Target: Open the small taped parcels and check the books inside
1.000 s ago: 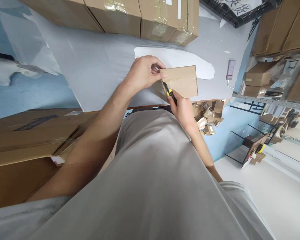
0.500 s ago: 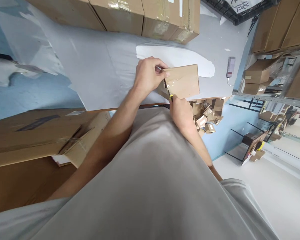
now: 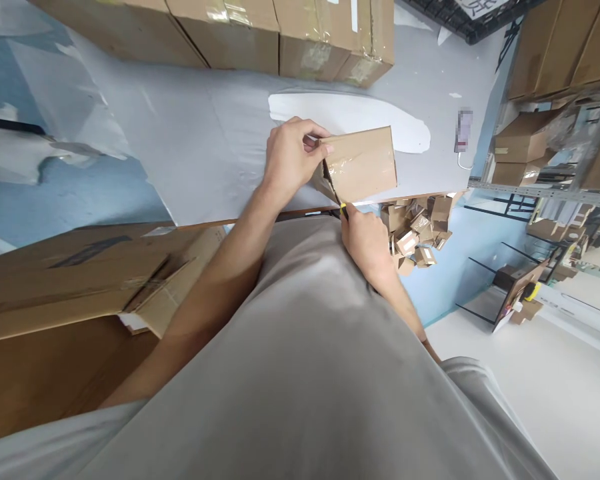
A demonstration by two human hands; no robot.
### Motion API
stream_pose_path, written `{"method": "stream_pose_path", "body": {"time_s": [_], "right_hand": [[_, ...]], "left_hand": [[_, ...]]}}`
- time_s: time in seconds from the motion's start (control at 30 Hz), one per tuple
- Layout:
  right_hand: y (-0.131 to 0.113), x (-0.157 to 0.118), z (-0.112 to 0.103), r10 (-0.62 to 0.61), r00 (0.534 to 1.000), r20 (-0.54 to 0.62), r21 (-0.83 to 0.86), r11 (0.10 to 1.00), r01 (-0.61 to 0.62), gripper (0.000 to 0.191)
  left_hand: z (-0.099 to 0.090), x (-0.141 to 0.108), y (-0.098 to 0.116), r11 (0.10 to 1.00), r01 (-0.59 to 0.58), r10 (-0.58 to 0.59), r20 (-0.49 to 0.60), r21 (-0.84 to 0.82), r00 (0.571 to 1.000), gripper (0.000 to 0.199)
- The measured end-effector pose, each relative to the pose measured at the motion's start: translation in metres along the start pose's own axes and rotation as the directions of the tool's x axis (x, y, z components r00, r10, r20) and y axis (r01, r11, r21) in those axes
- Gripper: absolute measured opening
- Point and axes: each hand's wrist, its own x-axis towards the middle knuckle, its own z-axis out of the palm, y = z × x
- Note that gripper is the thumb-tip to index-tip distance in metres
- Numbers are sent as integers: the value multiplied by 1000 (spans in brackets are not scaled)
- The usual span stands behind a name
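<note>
- The left hand's (image 3: 291,155) thumb and fingers are closing narrowly on the near-left corner of a small carton (image 3: 363,163), pinching its edge.
- The right hand (image 3: 369,240) is wrapping its fingers around a yellow-and-black cutter (image 3: 344,209), most of it hiding inside the fist.
- The cutter is sitting at the lower end of a dark, open slit along the small carton's left edge, just beside the body.
- The small carton is lying near the table's (image 3: 200,133) front edge, clear tape shining on its upper face, and is partly covering a long white sheet (image 3: 407,137).
- Beyond the sheet, a row of bigger taped boxes (image 3: 245,43) is standing along the far side of the table.
- To the person's left, a large open carton (image 3: 75,267) is resting beside the table.
- To the right, a heap of little boxes (image 3: 416,230) is lying below the table's edge.
</note>
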Motion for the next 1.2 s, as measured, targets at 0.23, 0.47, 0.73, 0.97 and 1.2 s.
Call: {"method": "stream_pose_path", "body": {"time_s": [0.23,0.47,0.73,0.97,1.2], "right_hand": [[58,3,-7,-8,987,-163,108,994,26,41],[128,49,-8,17,944,-330,211,976,56,40],[156,89,-14,-128,947,-295,302,928,219,41],[156,112,-28,-242,945,-222,293,907,301,40],[154,123,-40,-268,950,-162,242,922,302,36]], "left_hand": [[-2,-2,21,988,-26,36,-67,149,997,38],[49,-5,74,923,-294,281,87,247,956,34],[94,-11,80,871,-298,237,198,391,951,41],[99,-15,87,863,-228,169,168,451,971,39],[105,-14,89,864,-217,169,143,455,975,37]]}}
